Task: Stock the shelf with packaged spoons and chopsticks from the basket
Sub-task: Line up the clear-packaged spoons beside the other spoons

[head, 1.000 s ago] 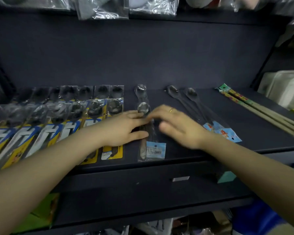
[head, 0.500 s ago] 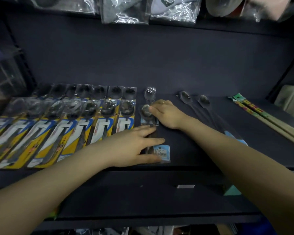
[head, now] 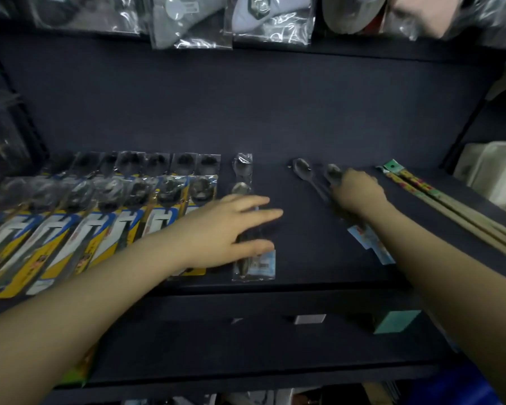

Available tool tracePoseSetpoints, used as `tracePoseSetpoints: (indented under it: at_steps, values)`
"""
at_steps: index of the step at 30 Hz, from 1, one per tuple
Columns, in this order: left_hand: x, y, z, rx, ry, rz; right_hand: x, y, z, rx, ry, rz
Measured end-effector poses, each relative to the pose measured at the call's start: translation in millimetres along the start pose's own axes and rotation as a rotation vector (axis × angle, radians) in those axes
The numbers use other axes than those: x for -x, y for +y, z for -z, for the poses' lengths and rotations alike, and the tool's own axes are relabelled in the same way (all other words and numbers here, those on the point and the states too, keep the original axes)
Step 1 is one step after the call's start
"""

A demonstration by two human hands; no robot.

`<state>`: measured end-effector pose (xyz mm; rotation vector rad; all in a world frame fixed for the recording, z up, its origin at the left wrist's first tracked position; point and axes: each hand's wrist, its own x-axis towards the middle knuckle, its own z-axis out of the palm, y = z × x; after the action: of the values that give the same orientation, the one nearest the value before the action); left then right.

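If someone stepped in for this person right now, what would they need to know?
Left hand: open, fingers resting on the clear-wrapped steel spoon pack mid-shelf.
Right hand: over the two dark long-handled spoons with blue tags; grip unclear.
Done: yellow-and-blue carded spoon packs in rows at left; wooden chopsticks in printed sleeves at right, all on the dark shelf.
Left: straighten the middle spoons. The basket is out of view.

The scene is dim and bluish, the dark shelf [head: 289, 135] swallowing detail. White glare streaks the plastic bags [head: 269, 19] along the top edge. The right hand [head: 357, 191] is motion-blurred, and the wide lens bends the frame's edges
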<state>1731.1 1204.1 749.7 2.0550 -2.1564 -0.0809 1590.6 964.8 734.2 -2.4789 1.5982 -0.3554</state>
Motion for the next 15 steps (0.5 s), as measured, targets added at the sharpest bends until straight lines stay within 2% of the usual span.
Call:
tracePoseSetpoints:
  at_steps: [5,8,10,13,15]
  values:
    - [-36.5,19.6,3.5,0.088,0.092,0.004,-1.1,23.3,13.0,-0.192,-0.070,-0.029]
    - [-60.4,31.3,-3.1,0.249,0.170,0.064,3.5,23.7,21.3,-0.320,-0.156,-0.070]
    - [-77.4,39.0,-6.2,0.522,0.201,0.202,8.9,21.2,34.9,-0.404,-0.210,-0.085]
    - [-99.9,54.5,0.3,1.127,0.174,0.417,20.2,16.3,57.4,-0.664,-0.240,0.004]
    - [-112.0,62.8,5.9,1.306,0.175,0.447,31.8,12.5,69.0,-0.835,-0.319,0.111]
